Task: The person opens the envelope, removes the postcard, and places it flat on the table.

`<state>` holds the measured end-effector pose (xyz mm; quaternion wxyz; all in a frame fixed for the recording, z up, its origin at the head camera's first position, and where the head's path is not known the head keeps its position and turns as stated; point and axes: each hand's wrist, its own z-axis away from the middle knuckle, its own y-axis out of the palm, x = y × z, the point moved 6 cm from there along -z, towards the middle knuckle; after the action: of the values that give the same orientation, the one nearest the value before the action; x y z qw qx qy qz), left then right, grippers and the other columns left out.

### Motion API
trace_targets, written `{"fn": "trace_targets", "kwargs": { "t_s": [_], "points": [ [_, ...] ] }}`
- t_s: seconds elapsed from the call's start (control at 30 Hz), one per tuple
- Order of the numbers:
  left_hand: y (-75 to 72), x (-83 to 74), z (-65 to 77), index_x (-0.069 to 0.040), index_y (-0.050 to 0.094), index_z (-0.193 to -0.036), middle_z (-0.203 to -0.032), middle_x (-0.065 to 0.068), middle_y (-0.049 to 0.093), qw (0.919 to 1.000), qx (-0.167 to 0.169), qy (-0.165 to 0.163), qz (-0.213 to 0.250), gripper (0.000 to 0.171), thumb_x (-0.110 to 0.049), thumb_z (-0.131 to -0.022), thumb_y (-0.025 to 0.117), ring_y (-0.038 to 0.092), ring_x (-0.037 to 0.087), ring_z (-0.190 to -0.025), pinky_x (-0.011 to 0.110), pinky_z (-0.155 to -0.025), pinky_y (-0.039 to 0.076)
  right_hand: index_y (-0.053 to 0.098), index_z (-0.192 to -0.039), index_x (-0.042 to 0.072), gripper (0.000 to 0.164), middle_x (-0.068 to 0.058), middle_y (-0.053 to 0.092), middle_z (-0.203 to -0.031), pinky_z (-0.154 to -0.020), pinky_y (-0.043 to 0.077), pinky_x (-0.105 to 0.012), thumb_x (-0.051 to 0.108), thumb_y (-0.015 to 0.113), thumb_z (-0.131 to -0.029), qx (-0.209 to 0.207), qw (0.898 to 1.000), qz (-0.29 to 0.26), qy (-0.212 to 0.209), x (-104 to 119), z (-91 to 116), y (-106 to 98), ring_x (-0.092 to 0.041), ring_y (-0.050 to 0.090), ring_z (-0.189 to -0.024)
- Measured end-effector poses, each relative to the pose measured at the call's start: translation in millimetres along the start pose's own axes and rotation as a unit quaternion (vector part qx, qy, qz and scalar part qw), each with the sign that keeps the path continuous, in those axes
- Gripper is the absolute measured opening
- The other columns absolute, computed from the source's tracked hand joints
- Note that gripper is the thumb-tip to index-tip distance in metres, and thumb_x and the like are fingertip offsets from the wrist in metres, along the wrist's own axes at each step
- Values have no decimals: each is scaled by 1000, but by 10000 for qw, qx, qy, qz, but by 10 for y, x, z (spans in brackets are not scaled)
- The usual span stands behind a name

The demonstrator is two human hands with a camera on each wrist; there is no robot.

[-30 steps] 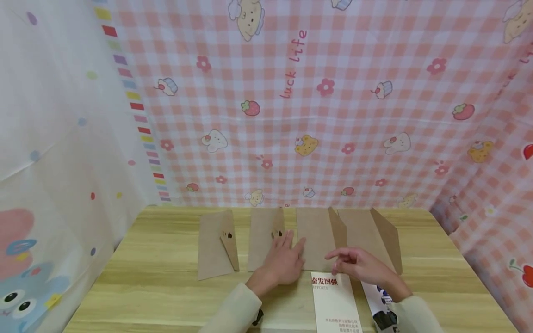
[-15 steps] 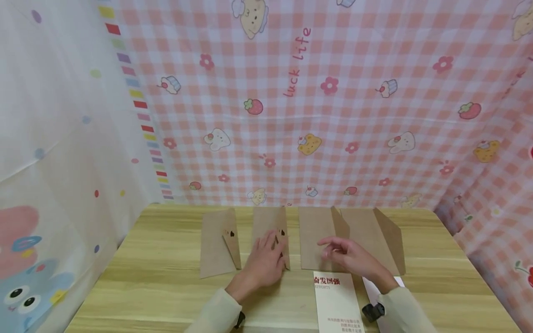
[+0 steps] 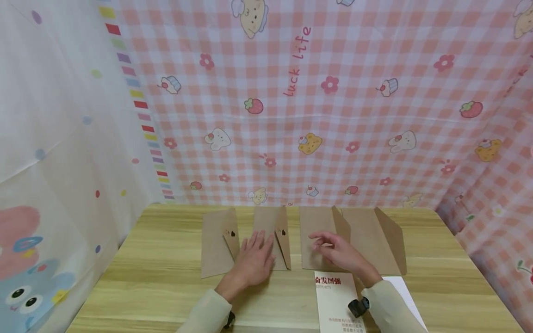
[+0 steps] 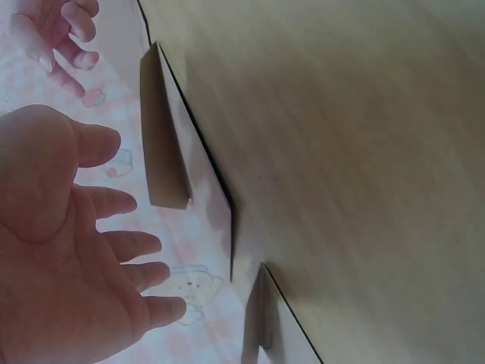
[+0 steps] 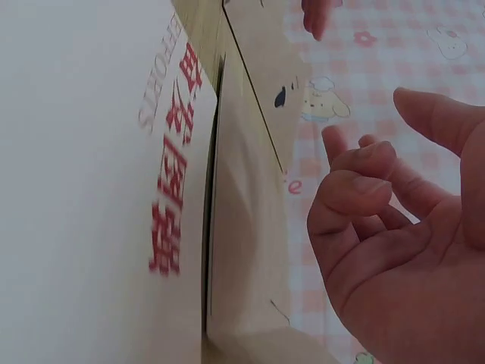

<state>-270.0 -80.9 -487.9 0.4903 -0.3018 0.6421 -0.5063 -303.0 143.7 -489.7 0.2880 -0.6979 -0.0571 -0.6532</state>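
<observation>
My left hand point(image 3: 253, 261) is over the second kraft-paper envelope point(image 3: 266, 219) from the left, fingers stretched out and nothing held. In the left wrist view the palm point(image 4: 68, 243) looks apart from the envelopes. This envelope's flap point(image 3: 284, 236) is folded partly over and bears a small dark print. My right hand point(image 3: 339, 252) hovers above the third envelope point(image 3: 314, 222), its fingers loosely bent and empty. That envelope's pointed flap stands out to the right. Below it lies a cream card point(image 3: 335, 300) with red characters, partly hidden by the right wrist.
The leftmost envelope point(image 3: 212, 245) has its flap folded partly in. At the right lies another envelope point(image 3: 368, 231) with its flap spread out. A white card point(image 3: 401, 293) shows beside the right sleeve. A checkered cloth point(image 3: 275, 115) hangs behind the wooden table point(image 3: 137, 277).
My left hand has moved left, from beside the third envelope across the second one, uncovering its flap. The right hand has drifted slightly left, and more of the white card shows.
</observation>
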Motion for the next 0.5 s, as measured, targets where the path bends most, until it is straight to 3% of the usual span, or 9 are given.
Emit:
{"fn": "trace_targets", "kwargs": {
  "t_s": [0.5],
  "points": [
    [79,86,-15,-7,32,-155,-160,24,23,9994,292,-182,67,56,-30,-105,44,19,41,-149,59,-118,18,53,-131,-2,37,-16,64,-102,-51,41,-23,10,60,-97,-350,9982,-210,444,-77,-261,296,-13,49,-60]
  ]
}}
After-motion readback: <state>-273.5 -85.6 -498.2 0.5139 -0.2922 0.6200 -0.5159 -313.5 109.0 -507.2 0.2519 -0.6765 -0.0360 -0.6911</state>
